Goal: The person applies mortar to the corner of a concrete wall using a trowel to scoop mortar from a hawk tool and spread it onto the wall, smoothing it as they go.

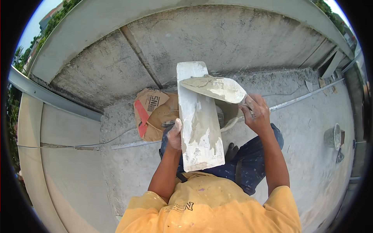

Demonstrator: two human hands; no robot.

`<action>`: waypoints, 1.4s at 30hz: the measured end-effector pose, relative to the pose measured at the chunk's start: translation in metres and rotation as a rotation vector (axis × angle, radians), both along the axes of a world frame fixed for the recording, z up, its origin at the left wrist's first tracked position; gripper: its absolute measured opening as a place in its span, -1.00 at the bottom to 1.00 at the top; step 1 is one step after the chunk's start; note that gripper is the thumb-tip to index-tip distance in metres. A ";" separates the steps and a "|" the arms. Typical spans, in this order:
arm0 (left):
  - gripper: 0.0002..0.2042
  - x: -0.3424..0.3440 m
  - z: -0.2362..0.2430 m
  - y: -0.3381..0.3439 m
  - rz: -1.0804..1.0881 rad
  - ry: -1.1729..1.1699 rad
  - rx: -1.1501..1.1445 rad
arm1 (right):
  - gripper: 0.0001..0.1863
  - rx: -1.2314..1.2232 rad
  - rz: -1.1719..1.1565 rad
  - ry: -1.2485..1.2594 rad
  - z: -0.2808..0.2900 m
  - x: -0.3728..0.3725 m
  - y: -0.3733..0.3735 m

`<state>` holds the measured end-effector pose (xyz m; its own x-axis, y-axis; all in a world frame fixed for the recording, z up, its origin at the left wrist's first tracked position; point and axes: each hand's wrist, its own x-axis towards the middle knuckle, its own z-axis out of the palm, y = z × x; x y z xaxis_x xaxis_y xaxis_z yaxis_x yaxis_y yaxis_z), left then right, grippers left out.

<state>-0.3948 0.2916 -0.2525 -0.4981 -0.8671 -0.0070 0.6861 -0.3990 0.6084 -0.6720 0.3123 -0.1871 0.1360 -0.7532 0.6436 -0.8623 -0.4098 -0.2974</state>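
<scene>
My left hand [175,136] grips a long white plastering float [202,132] near its left edge, thumb up along the side, the other fingers hidden beneath. Grey wet mortar is smeared over the float's face. My right hand [256,115] is closed round the handle of a pointed trowel [229,90], most of the handle hidden by the fingers. The trowel's blade reaches left across the upper part of the float, its face coated with grey and white mortar. Below the two tools stands a bucket [232,116], partly hidden by the float.
An opened brown paper bag with a red stripe [142,114] lies left of the bucket. A long metal straightedge [307,96] and a thin cable [116,136] run over the concrete floor. Another bucket [332,136] stands at far right. A concrete wall [217,39] rises ahead.
</scene>
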 end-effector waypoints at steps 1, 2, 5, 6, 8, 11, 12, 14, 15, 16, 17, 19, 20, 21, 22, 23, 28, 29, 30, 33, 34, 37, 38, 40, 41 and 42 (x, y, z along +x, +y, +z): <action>-0.35 0.001 0.002 0.005 -0.030 0.075 0.018 | -0.71 0.086 -0.003 -0.128 0.008 0.002 0.003; -0.35 0.002 0.005 0.006 -0.006 0.077 0.037 | -0.75 0.170 -0.005 -0.257 0.017 0.003 0.007; -0.35 0.008 0.015 0.006 -0.033 0.144 0.237 | -0.72 0.646 0.169 -0.642 0.038 0.013 0.025; -0.37 0.010 0.016 0.006 -0.059 0.195 0.274 | -0.65 0.981 0.312 -0.926 0.042 0.016 0.027; -0.40 0.012 0.017 0.006 -0.105 0.298 0.351 | -0.54 1.057 0.351 -0.948 0.044 0.022 0.030; -0.37 0.024 0.014 0.002 -0.190 0.387 0.453 | -0.51 1.361 0.156 -0.903 0.044 0.019 0.037; -0.34 0.029 0.013 -0.001 -0.209 0.467 0.539 | -0.51 1.359 0.182 -0.922 0.044 0.016 0.040; -0.32 0.036 0.012 -0.008 -0.163 0.445 0.504 | -0.54 1.464 0.065 -0.776 0.047 0.006 0.050; -0.35 0.037 0.012 -0.011 -0.131 0.388 0.485 | -0.54 1.443 0.111 -0.796 0.050 0.000 0.055; -0.38 0.039 0.013 -0.013 -0.105 0.314 0.484 | -0.58 1.393 -0.014 -0.683 0.053 -0.007 0.061; -0.45 0.039 0.016 -0.015 -0.256 0.598 0.305 | -0.61 1.328 -0.115 -0.590 0.054 -0.010 0.065; -0.48 0.049 0.027 -0.026 -0.141 0.536 0.175 | -0.63 1.156 -0.139 -0.294 0.056 -0.014 0.069; -0.46 0.054 0.033 -0.031 -0.098 0.516 0.125 | -0.64 0.955 -0.156 -0.021 0.055 -0.014 0.070; -0.46 0.053 0.036 -0.035 -0.081 0.475 0.140 | -0.64 0.954 -0.155 -0.020 0.053 -0.012 0.070; -0.43 0.053 0.039 -0.040 0.105 0.339 0.197 | -0.64 0.961 -0.106 -0.339 0.049 -0.007 0.070; -0.39 0.053 0.041 -0.044 0.245 0.238 0.187 | -0.61 0.975 -0.087 -0.666 0.046 -0.002 0.068; -0.29 0.050 0.036 -0.053 0.223 -0.023 -0.093 | -0.57 1.077 0.120 -1.090 0.023 0.047 0.056; -0.29 0.049 0.034 -0.054 0.249 -0.121 -0.162 | -0.61 1.118 0.134 -1.145 0.016 0.063 0.052; -0.29 0.049 0.032 -0.054 0.277 -0.217 -0.233 | -0.67 1.196 0.140 -1.156 0.010 0.076 0.046; -0.30 0.047 0.033 -0.062 0.291 -0.509 -0.448 | -0.70 1.232 0.309 -1.299 -0.003 0.099 0.034; -0.29 0.048 0.035 -0.065 0.269 -0.682 -0.610 | -0.71 1.268 0.349 -1.395 -0.007 0.104 0.030; -0.26 0.050 0.046 -0.069 0.274 -0.874 -0.688 | -0.72 1.284 0.482 -1.557 -0.016 0.105 0.023; -0.26 0.053 0.050 -0.072 0.258 -1.023 -0.807 | -0.73 1.293 0.582 -1.619 -0.018 0.104 0.020; -0.19 0.060 0.056 -0.076 0.219 -1.124 -0.867 | -0.72 1.271 0.695 -1.754 -0.018 0.103 0.011; -0.22 0.064 0.058 -0.080 0.191 -1.225 -0.907 | -0.72 1.275 0.837 -1.900 -0.016 0.101 0.005; -0.24 0.067 0.060 -0.084 0.163 -1.313 -0.943 | -0.72 1.254 0.823 -1.898 -0.012 0.099 -0.003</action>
<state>-0.3275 0.2077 -0.1929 -0.4855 -0.8498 0.2055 -0.4792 0.4552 0.7504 -0.5734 0.3094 -0.1991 0.5325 -0.8337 -0.1460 0.6877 0.5268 -0.4996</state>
